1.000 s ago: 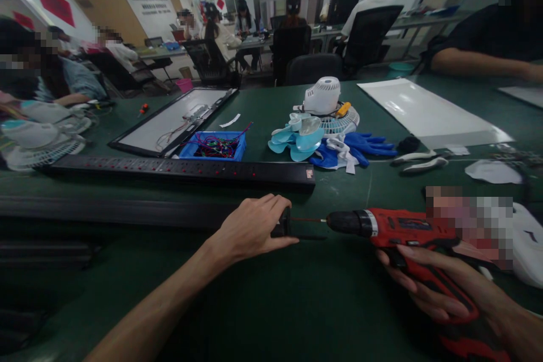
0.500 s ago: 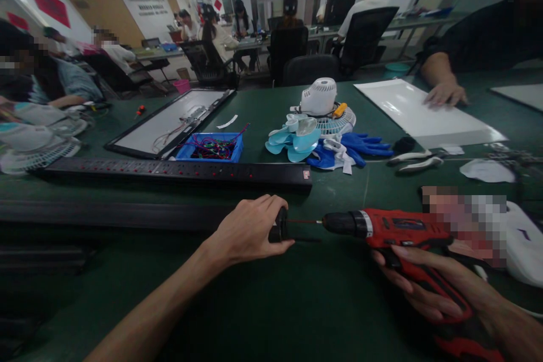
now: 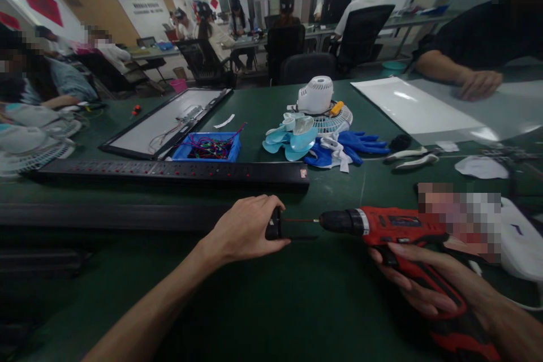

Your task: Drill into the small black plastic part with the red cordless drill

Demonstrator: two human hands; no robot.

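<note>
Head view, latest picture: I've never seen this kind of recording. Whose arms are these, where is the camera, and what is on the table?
There is no machine here. A person wears a camera on the head, looking forward and down, so both bare arms are their own. The left hand grips a small black end piece at the tip of a long black bar. The right hand holds a red drill, its thin bit pointing at that piece. Further back on the green table lie a power strip, a blue tray of wires, fan blades, a white fan housing, blue gloves and a framed panel. The hand at upper right is a co-worker's.
</note>
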